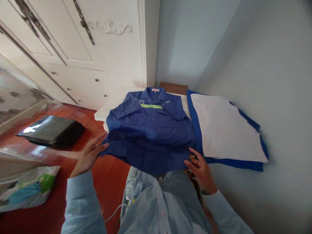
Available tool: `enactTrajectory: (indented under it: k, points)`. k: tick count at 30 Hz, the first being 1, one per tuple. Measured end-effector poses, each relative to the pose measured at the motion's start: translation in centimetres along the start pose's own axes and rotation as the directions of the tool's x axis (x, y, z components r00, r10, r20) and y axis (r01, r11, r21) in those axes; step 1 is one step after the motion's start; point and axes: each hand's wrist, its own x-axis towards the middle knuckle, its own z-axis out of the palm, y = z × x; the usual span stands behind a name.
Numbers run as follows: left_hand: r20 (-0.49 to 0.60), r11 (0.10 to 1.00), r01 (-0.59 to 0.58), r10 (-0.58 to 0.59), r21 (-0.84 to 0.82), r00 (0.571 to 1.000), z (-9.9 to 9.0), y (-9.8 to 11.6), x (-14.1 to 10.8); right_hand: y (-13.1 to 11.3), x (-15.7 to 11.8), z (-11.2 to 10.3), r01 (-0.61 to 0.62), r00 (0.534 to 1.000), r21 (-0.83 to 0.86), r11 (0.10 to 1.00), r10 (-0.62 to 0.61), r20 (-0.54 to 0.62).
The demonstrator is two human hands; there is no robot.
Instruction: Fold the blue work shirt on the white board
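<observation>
Pale buttoned shirtfront (156,208), left hand (90,152) and right hand (200,168) apparently pinching matt, boxy navy shirt (149,133)

Soft dim light, glare on flr (109,183) at L, edges warped/blurry.

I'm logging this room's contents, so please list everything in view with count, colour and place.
Buttoned cloth work shirt: 1, dark blue, yellow stripe, spread on table
Smooth-topped table: 1, white, beneath work shirt
Flat layered fabric: count unclear, off-white over blue, right of work shirt
Block-like wooden object: 1, brown, beyond collar
Panelled cabinet: 1, white, upper left
Ribbed case-like item: 1, black, floor, left
Printed plastic bag: 1, white-green-blue, lower left
Thin cable: 1, white, bottom
Glossy wooden floor: 1, reddish-brown, left
Plain walls: 2, grey-blue, behind and right
Worn long-sleeved shirt: 1, light blue, bottom
Left hand: 1, light-blue cuff, work shirt's near-left corner
Right hand: 1, light-blue cuff, near-right corner
</observation>
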Motion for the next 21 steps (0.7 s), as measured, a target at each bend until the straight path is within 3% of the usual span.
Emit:
enactTrajectory:
  k: [3, 6, 8, 11, 13, 16, 19, 21]
  points:
    - [-0.016, 0.965, -0.118, 0.118, -0.236, 0.993, 0.3, 3.2, -0.8, -3.3, -0.2, -1.3, 0.141, 0.986, -0.050, 0.989, -0.145, -0.083]
    - [0.005, 0.871, -0.267, 0.295, -0.412, 0.955, 0.9, 5.1, -0.5, -5.8, 1.1, -3.0, 0.264, 0.944, -0.067, 0.962, -0.272, -0.188]
    - [-0.022, 0.801, -0.367, 0.405, -0.473, 0.914, 1.4, 6.2, 0.4, -7.2, 2.6, -4.0, 0.348, 0.916, 0.017, 0.937, -0.336, -0.218]
    - [-0.127, 0.772, -0.457, 0.451, -0.442, 0.884, 2.3, 8.1, 2.1, -9.4, 5.1, -5.0, 0.466, 0.875, 0.129, 0.875, -0.434, -0.214]
    - [-0.153, 0.810, -0.469, 0.444, -0.352, 0.883, 3.1, 9.7, 3.0, -10.9, 6.5, -5.3, 0.505, 0.860, 0.044, 0.862, -0.499, -0.105]
    - [-0.139, 0.860, -0.477, 0.458, -0.179, 0.878, 4.6, 11.8, 3.5, -11.8, 7.6, -4.9, 0.506, 0.855, -0.253, 0.824, -0.441, 0.275]
    - [-0.149, 0.859, -0.509, 0.497, -0.051, 0.855, 6.3, 13.2, 3.6, -9.4, 7.8, -3.2, 0.533, 0.781, -0.417, 0.736, -0.239, 0.577]
    - [-0.164, 0.847, -0.531, 0.523, -0.009, 0.836, 7.3, 13.7, 3.6, -6.3, 8.1, -1.7, 0.563, 0.753, -0.454, 0.691, -0.201, 0.626]
